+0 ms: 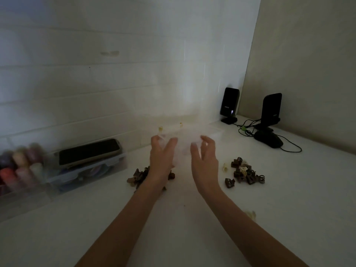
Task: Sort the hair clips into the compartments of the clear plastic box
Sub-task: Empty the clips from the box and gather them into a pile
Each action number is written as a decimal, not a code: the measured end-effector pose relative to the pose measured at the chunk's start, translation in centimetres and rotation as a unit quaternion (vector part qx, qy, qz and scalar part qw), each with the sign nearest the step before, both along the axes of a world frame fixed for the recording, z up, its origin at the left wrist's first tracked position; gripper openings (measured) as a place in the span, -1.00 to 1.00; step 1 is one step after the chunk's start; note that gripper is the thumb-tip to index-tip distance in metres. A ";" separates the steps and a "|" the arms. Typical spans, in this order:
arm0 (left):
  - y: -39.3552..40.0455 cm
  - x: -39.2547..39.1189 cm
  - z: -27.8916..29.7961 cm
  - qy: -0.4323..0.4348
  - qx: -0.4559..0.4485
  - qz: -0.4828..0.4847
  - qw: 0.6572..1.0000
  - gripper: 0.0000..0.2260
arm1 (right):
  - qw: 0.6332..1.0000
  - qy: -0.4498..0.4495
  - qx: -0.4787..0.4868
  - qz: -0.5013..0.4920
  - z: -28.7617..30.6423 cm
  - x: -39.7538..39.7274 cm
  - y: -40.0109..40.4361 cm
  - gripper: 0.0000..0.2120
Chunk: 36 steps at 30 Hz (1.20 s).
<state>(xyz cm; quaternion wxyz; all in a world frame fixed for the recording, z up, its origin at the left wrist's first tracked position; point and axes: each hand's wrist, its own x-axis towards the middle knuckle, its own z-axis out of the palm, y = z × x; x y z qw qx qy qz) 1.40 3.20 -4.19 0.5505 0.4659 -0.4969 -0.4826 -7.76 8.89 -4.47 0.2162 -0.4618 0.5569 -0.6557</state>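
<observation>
Head view showed the clear plastic compartment box as a motion-blurred, nearly see-through form raised above the white tabletop, between both hands. Left hand and right hand were extended forward, fingers spread against its sides; actual grip could not be determined. Two piles of small brown claw hair clips lay below, one on each side.
</observation>
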 end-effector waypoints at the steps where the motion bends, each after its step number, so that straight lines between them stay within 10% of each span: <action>1: -0.6 0.7 0.3 0.042 0.013 -0.001 0.999 -0.70 | 0.999 0.002 -0.014 0.039 -0.4 0.5 0.3 -0.69; 5: -2.9 3.8 1.3 0.153 0.055 -0.016 0.987 -0.77 | 0.971 0.235 -0.026 0.041 -2.8 2.6 2.0 -0.77; 8: -3.8 5.7 1.8 0.155 0.043 -0.051 0.986 -0.89 | 0.877 0.472 0.018 0.089 -3.7 5.2 1.7 -0.64; 17: -4.0 7.0 1.4 0.057 0.002 -0.081 0.995 -0.89 | 0.704 0.685 0.148 0.116 -3.9 13.2 -2.7 -0.30; 36: -2.1 5.8 -1.2 0.047 -0.023 0.064 0.997 -0.88 | 0.759 0.611 0.220 0.040 -4.1 -4.0 0.1 -0.57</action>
